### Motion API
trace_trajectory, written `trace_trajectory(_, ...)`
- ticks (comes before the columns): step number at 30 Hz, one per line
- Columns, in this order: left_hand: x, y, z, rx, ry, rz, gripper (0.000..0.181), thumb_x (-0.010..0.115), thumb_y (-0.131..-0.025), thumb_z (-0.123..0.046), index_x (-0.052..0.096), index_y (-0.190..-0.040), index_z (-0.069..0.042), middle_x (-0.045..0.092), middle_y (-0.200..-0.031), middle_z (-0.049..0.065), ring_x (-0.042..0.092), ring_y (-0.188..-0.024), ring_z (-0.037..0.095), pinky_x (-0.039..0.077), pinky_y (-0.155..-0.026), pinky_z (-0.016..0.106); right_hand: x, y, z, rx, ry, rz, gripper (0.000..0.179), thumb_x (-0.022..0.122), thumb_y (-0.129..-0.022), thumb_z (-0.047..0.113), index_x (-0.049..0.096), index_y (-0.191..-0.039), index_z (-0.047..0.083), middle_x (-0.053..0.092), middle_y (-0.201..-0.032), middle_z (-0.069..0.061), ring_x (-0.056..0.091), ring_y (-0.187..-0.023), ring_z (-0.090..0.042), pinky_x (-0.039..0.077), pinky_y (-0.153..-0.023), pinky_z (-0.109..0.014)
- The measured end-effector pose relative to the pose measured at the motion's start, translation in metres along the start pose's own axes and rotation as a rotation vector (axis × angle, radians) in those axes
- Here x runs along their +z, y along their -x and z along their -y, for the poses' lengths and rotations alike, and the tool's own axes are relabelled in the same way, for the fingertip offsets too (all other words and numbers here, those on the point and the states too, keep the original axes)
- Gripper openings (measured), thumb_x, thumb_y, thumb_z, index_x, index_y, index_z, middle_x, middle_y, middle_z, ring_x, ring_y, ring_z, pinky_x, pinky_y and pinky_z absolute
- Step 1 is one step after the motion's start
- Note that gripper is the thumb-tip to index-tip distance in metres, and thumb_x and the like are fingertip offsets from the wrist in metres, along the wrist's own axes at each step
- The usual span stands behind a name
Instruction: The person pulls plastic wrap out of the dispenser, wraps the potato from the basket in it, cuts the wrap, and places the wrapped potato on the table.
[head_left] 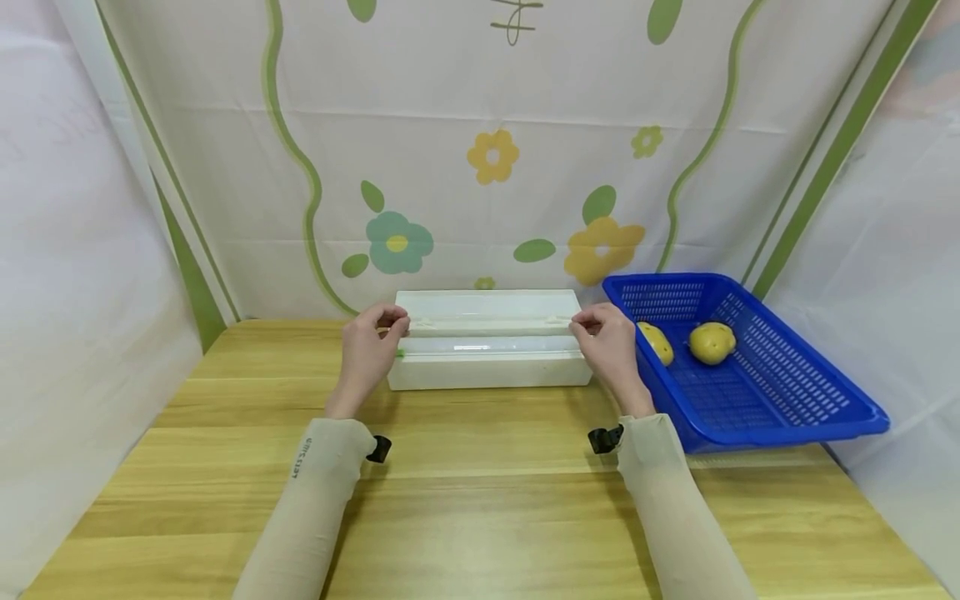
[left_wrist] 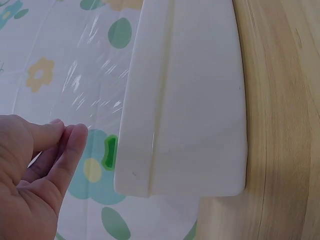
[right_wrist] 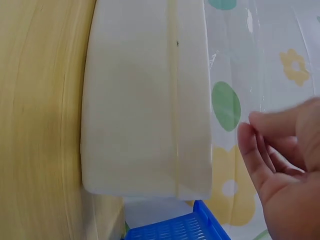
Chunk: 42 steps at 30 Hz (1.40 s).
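Observation:
A white cling film dispenser (head_left: 489,372) lies lengthwise on the table, its lid (head_left: 486,302) raised at the back. A clear sheet of cling film (left_wrist: 86,82) rises from it, wrinkled in the left wrist view. My left hand (head_left: 367,348) pinches the film's left corner between thumb and fingertips. At the other end, my right hand (head_left: 609,346) pinches the right corner the same way. In the left wrist view a green slider (left_wrist: 110,152) sits at the dispenser's left end. Both hands are just above the box. The film roll inside cannot be made out clearly.
To the right stands a blue plastic basket (head_left: 780,433), close beside my right forearm, with two yellow potato-like items (head_left: 712,343) inside. The wooden table (head_left: 480,508) extends toward me. A flower-patterned cloth (head_left: 450,83) hangs behind the dispenser.

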<state>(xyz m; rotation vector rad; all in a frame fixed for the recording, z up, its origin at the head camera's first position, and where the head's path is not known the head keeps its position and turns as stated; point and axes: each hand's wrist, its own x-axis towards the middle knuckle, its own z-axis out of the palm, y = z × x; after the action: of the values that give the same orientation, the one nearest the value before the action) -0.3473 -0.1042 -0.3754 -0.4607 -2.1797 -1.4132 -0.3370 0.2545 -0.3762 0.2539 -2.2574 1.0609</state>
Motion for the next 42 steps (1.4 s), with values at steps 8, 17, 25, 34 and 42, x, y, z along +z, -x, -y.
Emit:
trace_trajectory(8,-0.003,-0.003,0.000,-0.021,0.000,-0.026,0.008,0.066,-0.095,-0.007,0.069,-0.099,0.000,0.068,-0.091,0.008,0.067,-0.081,0.018,0.056,-0.074,0.032,0.005,-0.004,0.001,-0.021,-0.036,-0.071,0.006,0.074,-0.088,0.004,0.075,-0.091,-0.001,0.065,-0.091,-0.010,0.065,-0.079,-0.023,0.051,-0.069,-0.022)
trace_trajectory(17,-0.002,-0.019,-0.001,-0.048,0.066,-0.003,0.011,0.066,-0.095,-0.006,0.069,-0.100,0.004,0.069,-0.091,0.012,0.069,-0.079,0.022,0.056,-0.075,0.033,-0.001,-0.012,0.007,0.012,-0.106,-0.123,0.011,0.075,-0.088,0.008,0.077,-0.093,-0.001,0.069,-0.092,-0.011,0.068,-0.077,-0.023,0.050,-0.067,-0.016)
trace_trajectory(25,-0.012,-0.032,-0.004,-0.064,0.035,0.064,0.014,0.067,-0.095,-0.009,0.070,-0.098,0.003,0.069,-0.089,0.013,0.069,-0.078,0.024,0.056,-0.075,0.041,-0.005,-0.019,0.014,0.055,-0.108,-0.121,0.014,0.076,-0.087,0.011,0.077,-0.093,-0.002,0.069,-0.089,-0.011,0.068,-0.072,-0.021,0.051,-0.063,-0.016)
trace_trajectory(34,-0.018,-0.046,-0.011,-0.046,-0.011,0.106,0.010,0.067,-0.095,-0.010,0.072,-0.100,-0.004,0.069,-0.089,0.008,0.069,-0.080,0.026,0.055,-0.068,0.030,-0.009,-0.027,0.018,0.025,-0.053,-0.164,0.012,0.076,-0.088,0.010,0.078,-0.093,0.000,0.068,-0.089,-0.010,0.066,-0.074,-0.021,0.049,-0.064,-0.015)
trace_trajectory(42,-0.019,-0.060,-0.018,-0.040,-0.041,0.091,0.012,0.065,-0.097,-0.015,0.071,-0.101,-0.006,0.068,-0.089,0.003,0.067,-0.081,0.018,0.054,-0.075,0.032,-0.013,-0.033,0.027,0.017,-0.022,-0.206,0.011,0.076,-0.088,0.012,0.079,-0.091,0.001,0.069,-0.086,-0.008,0.063,-0.075,-0.018,0.047,-0.064,-0.018)
